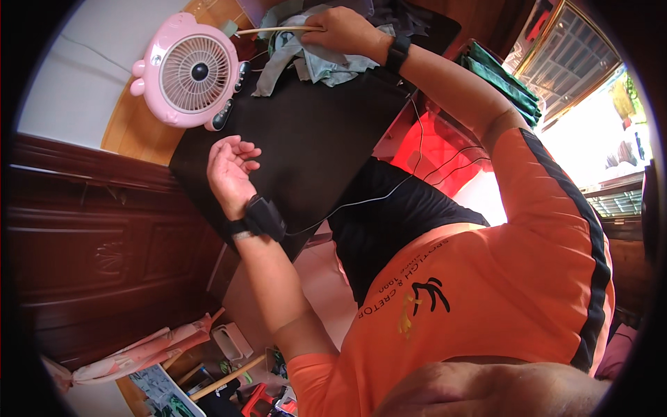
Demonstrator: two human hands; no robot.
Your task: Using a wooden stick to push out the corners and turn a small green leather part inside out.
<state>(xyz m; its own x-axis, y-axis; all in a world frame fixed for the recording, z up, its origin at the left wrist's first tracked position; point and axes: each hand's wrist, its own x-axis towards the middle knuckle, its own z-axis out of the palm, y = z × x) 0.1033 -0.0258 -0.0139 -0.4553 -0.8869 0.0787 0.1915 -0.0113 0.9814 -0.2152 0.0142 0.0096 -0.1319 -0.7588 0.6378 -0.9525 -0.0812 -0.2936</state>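
My right hand [340, 31] is closed round a thin pale stick [278, 29], with a small grey-green piece at its far end, close to the upper right rim of a pink fan [198, 71]. Whether that tip touches the fan I cannot tell. The fan stands upright, its round grille facing me and two dark shoe-like feet at its right side. My left hand [233, 170] hangs over the black tabletop [299, 139] below the fan, palm turned up, fingers loosely bent and holding nothing. Crumpled pale grey-green cloth [333, 67] lies under and beside my right hand.
A thin white cable [368, 200] runs from my left wristband across my lap. Behind the fan is a wooden surface [128, 128], and a dark red carved panel [97, 243] stands at the left. A red container [434, 149] and folded green cloth [500, 83] are at the right.
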